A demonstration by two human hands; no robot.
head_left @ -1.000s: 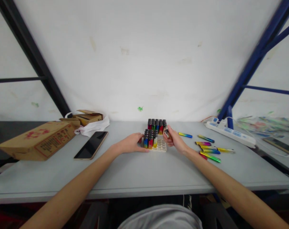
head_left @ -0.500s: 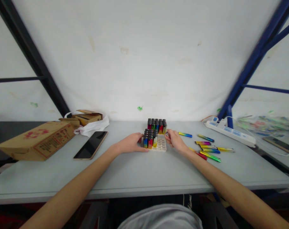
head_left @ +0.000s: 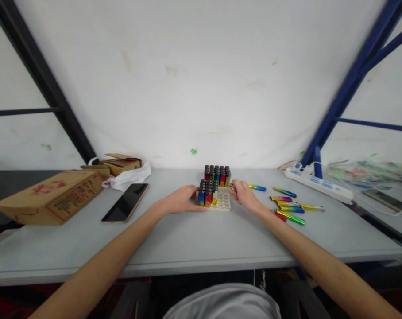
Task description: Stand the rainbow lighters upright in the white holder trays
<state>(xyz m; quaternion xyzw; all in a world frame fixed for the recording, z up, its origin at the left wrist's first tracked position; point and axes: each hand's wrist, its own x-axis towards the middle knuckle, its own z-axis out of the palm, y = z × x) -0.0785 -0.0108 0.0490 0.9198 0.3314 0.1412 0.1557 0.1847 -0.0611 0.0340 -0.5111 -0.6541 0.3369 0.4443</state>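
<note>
A pale tray [head_left: 224, 204] with rows of round holes lies mid-table; its left part holds several upright lighters [head_left: 207, 195] with black tops and shiny coloured bodies. My left hand [head_left: 184, 199] grips the tray's left end, thumb along the front and fingers at the back. Just off the right side, my right hand [head_left: 242, 193] is closed in a pinch on a lighter [head_left: 232, 187]; only its small metallic end shows between the fingers. Behind stands a second block of upright lighters [head_left: 217, 175]. More loose lighters [head_left: 289, 206] lie scattered to the right.
On the left are a phone [head_left: 126, 204], a cardboard box [head_left: 51, 195], a smaller open box [head_left: 123, 165] and a white plastic bag [head_left: 131, 176]. A white power strip [head_left: 318, 184] with cables lies at the right, near a blue metal frame [head_left: 345, 88]. A wall backs the table.
The view has shifted very slightly. Both hands keep their places at the tray, and the lighters stand as before.
</note>
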